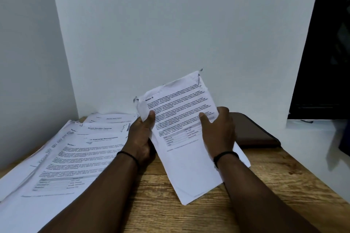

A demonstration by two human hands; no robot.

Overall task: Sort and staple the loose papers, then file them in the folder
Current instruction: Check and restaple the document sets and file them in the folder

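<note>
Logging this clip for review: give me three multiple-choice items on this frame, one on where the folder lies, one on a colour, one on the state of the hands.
1. Where does the folder lie?
A. on the table's far right, behind the right hand
B. under the spread papers on the left
C. in the left hand

2. What colour are the bands on both wrists?
A. white
B. black
C. red

3. What are the hands doing?
A. both rest flat on the table
B. only the right holds a stapler
C. both grip the held sheaf

Answers:
1 A, the dark brown folder sits past the right hand on the wooden table.
2 B, a black band circles each wrist.
3 C, the left hand and the right hand grip the held sheaf by its sides, raised off the table.
</note>
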